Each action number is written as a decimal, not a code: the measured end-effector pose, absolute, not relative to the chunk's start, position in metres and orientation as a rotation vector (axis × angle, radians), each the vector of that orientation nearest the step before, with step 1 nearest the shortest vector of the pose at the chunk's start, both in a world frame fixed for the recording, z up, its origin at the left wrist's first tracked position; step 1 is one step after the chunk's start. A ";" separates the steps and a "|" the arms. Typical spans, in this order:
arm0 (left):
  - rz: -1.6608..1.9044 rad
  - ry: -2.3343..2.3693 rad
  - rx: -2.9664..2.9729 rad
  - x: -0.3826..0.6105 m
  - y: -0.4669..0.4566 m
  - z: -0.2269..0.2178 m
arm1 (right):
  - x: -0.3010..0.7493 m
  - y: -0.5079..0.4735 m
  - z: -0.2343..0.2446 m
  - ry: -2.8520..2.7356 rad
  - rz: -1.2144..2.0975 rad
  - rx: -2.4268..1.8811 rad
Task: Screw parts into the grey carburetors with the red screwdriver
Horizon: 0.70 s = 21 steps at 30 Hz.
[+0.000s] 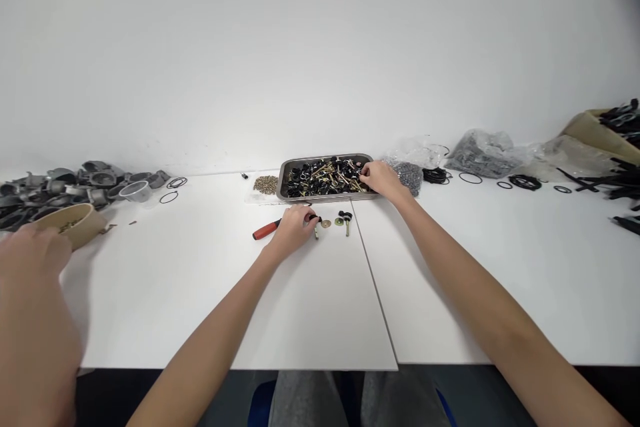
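Step, seemingly: picking black-and-brass pieces from the metal tray, near the table's back edge. Hands were apart: left hand pinched a black-topped pin before the tray's front edge; right hand at its right end, grip unclear. Next move called for untangling one piece.

The surface is plain white, the tray silver-grey, and the parts in it mix black with brassy gold. The tool handle is orange-red, the bowl beige, the bunched rings black, the trousers grey, the chair blue.
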<state>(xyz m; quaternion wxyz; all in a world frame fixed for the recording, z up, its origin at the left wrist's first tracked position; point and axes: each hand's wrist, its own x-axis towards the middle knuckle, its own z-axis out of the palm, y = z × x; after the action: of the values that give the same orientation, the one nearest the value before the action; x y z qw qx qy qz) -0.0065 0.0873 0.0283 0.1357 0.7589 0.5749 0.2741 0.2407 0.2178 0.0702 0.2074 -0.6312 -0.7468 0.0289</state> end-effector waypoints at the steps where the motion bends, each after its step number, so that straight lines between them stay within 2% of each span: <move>1: 0.794 1.662 2.203 -0.007 0.088 0.028 | 0.241 0.218 0.069 -2.078 0.081 -1.756; 8: 0.795 1.666 2.190 -0.007 0.088 0.029 | 0.245 0.216 0.076 -2.033 0.075 -1.714; 21: 0.763 1.659 2.210 -0.006 0.089 0.028 | 0.252 0.194 0.130 -1.950 -0.025 -1.603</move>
<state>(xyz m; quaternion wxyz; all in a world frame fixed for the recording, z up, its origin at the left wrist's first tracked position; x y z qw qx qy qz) -0.0064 0.0891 0.0278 0.1370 0.7635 0.5734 0.2637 0.2522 0.1936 0.1305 0.3038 -0.6049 -0.7360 -0.0095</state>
